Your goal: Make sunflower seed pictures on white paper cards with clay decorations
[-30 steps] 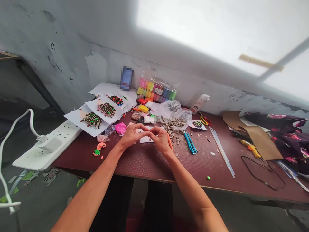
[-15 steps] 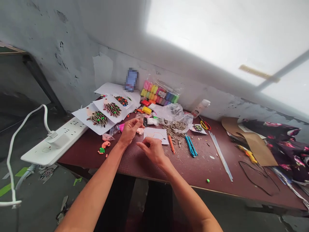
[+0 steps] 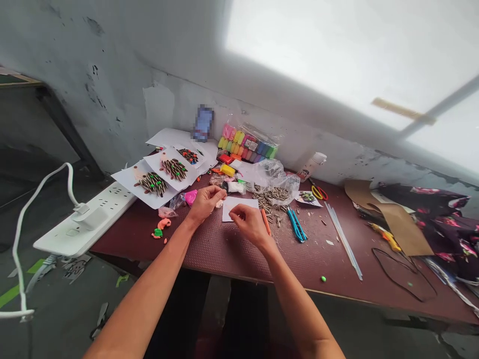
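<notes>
My left hand [image 3: 205, 203] is closed in a pinch just left of a small white card [image 3: 232, 202]. Whatever its fingertips may hold is too small to make out. Over the lower right part of that card hovers my right hand [image 3: 251, 225], thumb and fingers curled together; their contents, if any, are hidden. Pale pink clay [image 3: 219, 204] lies by the left fingertips, and a white clay block [image 3: 236, 187] lies behind the card. An orange pen-like tool [image 3: 266, 222] is partly covered by my right hand. Striped sunflower seeds [image 3: 275, 199] are heaped to the right.
Cards with seed hedgehogs [image 3: 172, 169] overlap at the left, near a white power strip [image 3: 84, 219]. Coloured clay packs [image 3: 249, 144] lean against the wall. To the right are a blue cutter [image 3: 297, 225], scissors [image 3: 319, 192], clear sticks [image 3: 343, 239] and a glue gun [image 3: 387, 237].
My right hand has moved right and slightly up, now covering the card's right part and the tool's lower end. My left hand has barely shifted.
</notes>
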Demonstrator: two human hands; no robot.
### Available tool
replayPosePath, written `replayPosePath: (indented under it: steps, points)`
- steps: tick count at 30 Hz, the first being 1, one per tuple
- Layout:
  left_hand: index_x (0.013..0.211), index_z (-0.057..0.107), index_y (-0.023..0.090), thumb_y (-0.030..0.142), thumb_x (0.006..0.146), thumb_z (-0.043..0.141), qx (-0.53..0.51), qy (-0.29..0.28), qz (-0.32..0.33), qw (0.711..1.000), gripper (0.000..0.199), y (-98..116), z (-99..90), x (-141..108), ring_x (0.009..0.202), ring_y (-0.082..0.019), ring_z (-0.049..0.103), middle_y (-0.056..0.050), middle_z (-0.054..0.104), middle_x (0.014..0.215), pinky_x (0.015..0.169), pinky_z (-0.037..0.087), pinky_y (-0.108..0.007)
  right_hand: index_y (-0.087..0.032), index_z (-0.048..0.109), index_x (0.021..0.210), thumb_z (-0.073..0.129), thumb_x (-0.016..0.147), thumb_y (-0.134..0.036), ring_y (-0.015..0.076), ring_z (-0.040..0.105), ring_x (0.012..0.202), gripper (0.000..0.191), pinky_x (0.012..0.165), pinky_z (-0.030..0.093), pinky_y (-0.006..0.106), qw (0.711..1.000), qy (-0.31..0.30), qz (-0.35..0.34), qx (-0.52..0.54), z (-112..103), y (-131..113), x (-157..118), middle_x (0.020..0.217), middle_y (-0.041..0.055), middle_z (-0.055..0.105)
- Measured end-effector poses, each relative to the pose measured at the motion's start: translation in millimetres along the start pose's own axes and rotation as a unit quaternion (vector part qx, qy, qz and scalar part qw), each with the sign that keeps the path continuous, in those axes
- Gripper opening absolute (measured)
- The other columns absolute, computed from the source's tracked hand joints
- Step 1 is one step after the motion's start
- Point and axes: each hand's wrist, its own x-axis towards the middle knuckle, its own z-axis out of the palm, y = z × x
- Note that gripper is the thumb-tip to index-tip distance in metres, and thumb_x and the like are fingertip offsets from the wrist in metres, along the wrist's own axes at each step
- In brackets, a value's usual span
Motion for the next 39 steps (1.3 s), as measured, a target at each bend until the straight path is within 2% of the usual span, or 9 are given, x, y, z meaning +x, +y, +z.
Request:
replayPosePath:
  steps: [4, 8, 10, 13, 16, 18, 24, 33, 39]
  points:
    - [0.065, 0.059, 0.018, 0.047, 0.082, 0.063, 0.090, -0.018, 0.024, 0.995, 0.034, -2.4, -0.3, -0.3, 0.056, -0.012, 0.046, 0.002, 0.055, 0.061, 0.055, 0.035, -0.026, -0.019, 0.075, 0.084, 0.060, 0.085, -0.018, 0.0150, 0.061, 0.072, 0.016, 0.069, 0.039, 0.025, 0.991, 0.017, 0.050, -0.123, -15.1, 22.0, 15.9, 0.082, 0.0038, 0.075]
    - [0.071, 0.062, 0.019, 0.033, 0.079, 0.064, 0.199, -0.038, 0.066, 0.977, 0.017, -1.9, 0.4, -3.2, 0.068, -0.016, 0.055, 0.000, 0.063, 0.072, 0.061, 0.041, -0.027, -0.018, 0.076, 0.087, 0.060, 0.085, -0.017, 0.0157, 0.060, 0.074, 0.017, 0.070, 0.039, 0.025, 0.985, -0.002, 0.049, -0.163, -17.5, 38.5, 20.3, 0.084, 0.0047, 0.075]
    - [0.074, 0.065, 0.019, 0.029, 0.081, 0.063, 0.248, -0.060, 0.093, 0.962, 0.012, -2.3, 0.3, -4.3, 0.077, -0.018, 0.059, -0.002, 0.067, 0.079, 0.067, 0.044, -0.029, -0.018, 0.076, 0.086, 0.060, 0.085, -0.018, 0.0153, 0.059, 0.073, 0.016, 0.070, 0.040, 0.026, 0.989, 0.018, 0.039, -0.139, -13.9, 44.0, 18.5, 0.084, 0.0045, 0.074]
    - [0.075, 0.068, 0.020, 0.027, 0.085, 0.063, 0.303, -0.088, 0.137, 0.939, 0.013, -5.3, 0.0, -4.7, 0.082, -0.019, 0.061, -0.003, 0.069, 0.084, 0.076, 0.045, -0.033, -0.018, 0.076, 0.086, 0.060, 0.087, -0.026, 0.0140, 0.057, 0.069, 0.018, 0.069, 0.041, 0.025, 0.998, 0.048, 0.032, -0.032, -7.2, 47.1, 15.0, 0.081, 0.0034, 0.073]
    - [0.077, 0.072, 0.022, 0.025, 0.087, 0.066, 0.343, -0.099, 0.176, 0.917, 0.012, -9.4, 0.8, -4.6, 0.086, -0.020, 0.062, -0.003, 0.070, 0.088, 0.083, 0.043, -0.037, -0.017, 0.076, 0.089, 0.057, 0.090, -0.037, 0.0139, 0.058, 0.069, 0.027, 0.068, 0.043, 0.025, 0.994, 0.025, 0.043, 0.093, -4.2, 43.3, 14.2, 0.081, 0.0035, 0.073]
    - [0.077, 0.072, 0.022, 0.025, 0.087, 0.068, 0.355, -0.097, 0.192, 0.910, 0.011, -11.2, 1.6, -4.8, 0.089, -0.021, 0.063, -0.002, 0.071, 0.091, 0.084, 0.042, -0.038, -0.016, 0.076, 0.088, 0.055, 0.091, -0.040, 0.0138, 0.058, 0.069, 0.032, 0.066, 0.042, 0.024, 0.990, -0.006, 0.046, 0.131, -5.1, 38.7, 14.9, 0.078, 0.0031, 0.072]
    - [0.072, 0.069, 0.022, 0.032, 0.090, 0.068, 0.360, -0.109, 0.205, 0.903, 0.021, -10.4, 2.7, -6.5, 0.087, -0.020, 0.061, -0.002, 0.070, 0.085, 0.081, 0.039, -0.037, -0.016, 0.069, 0.069, 0.059, 0.088, -0.047, 0.0113, 0.048, 0.063, 0.037, 0.062, 0.037, 0.023, 0.982, -0.042, 0.044, 0.178, -7.7, 30.8, 14.1, 0.066, 0.0002, 0.063]
    - [0.072, 0.062, 0.021, 0.032, 0.089, 0.068, 0.386, -0.147, 0.199, 0.889, 0.021, -9.7, 2.7, -7.3, 0.081, -0.020, 0.056, -0.001, 0.063, 0.076, 0.077, 0.039, -0.034, -0.016, 0.067, 0.070, 0.070, 0.077, -0.049, 0.0117, 0.048, 0.065, 0.033, 0.062, 0.037, 0.024, 0.971, -0.056, 0.057, 0.226, -6.2, 35.3, 14.0, 0.068, -0.0004, 0.063]
    - [0.077, 0.064, 0.022, 0.035, 0.087, 0.070, 0.409, -0.151, 0.201, 0.877, 0.018, -11.4, 2.2, -7.4, 0.084, -0.021, 0.057, -0.001, 0.065, 0.080, 0.079, 0.040, -0.035, -0.017, 0.065, 0.070, 0.067, 0.078, -0.040, 0.0104, 0.049, 0.063, 0.025, 0.062, 0.037, 0.023, 0.973, -0.044, 0.062, 0.220, -7.0, 33.5, 11.6, 0.067, -0.0019, 0.062]
